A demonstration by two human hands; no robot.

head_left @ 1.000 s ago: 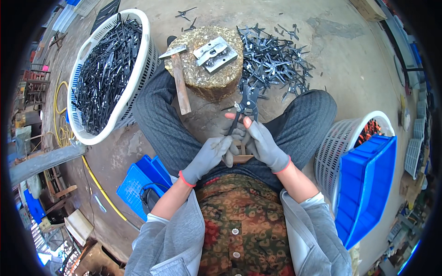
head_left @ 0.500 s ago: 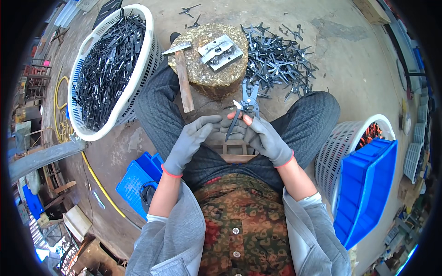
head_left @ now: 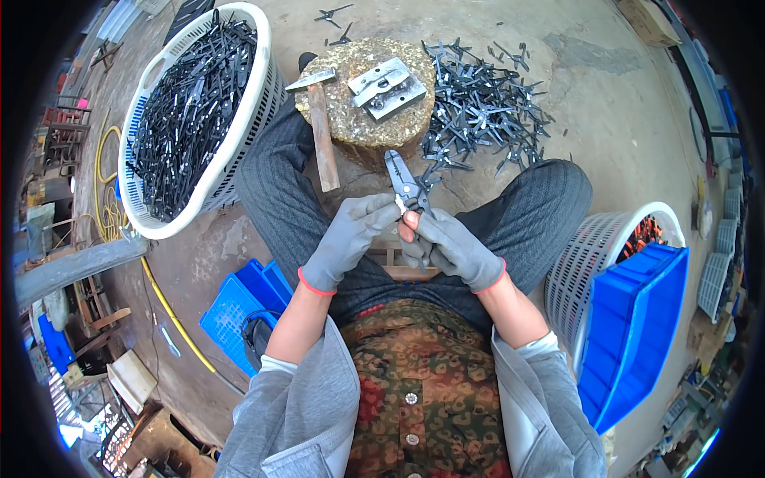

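Observation:
Wire stripper pliers (head_left: 408, 188) with blue-grey jaws and dark handles stand jaws-up before my lap. My right hand (head_left: 456, 248), in a grey glove with bare fingertips showing, is closed around their handles. My left hand (head_left: 351, 239), also gloved in grey, has its fingertips pressed together at the left side of the pliers. A small white piece (head_left: 400, 204) shows there between the two hands; what it is I cannot make out. Beyond, a hammer (head_left: 320, 127) and a two-part metal block (head_left: 387, 88) lie on a round stump (head_left: 351, 65).
A pile of similar pliers (head_left: 483, 107) covers the floor right of the stump. At left stands a white basket (head_left: 263, 68) full of dark tool parts. To my right are another white basket (head_left: 570, 259) and a blue crate (head_left: 637, 334). A yellow hose (head_left: 171, 319) runs along the left.
My left hand has moved right and up, and its fingers have closed at the pliers. The pliers have tilted left and come nearer, their jaws now close together.

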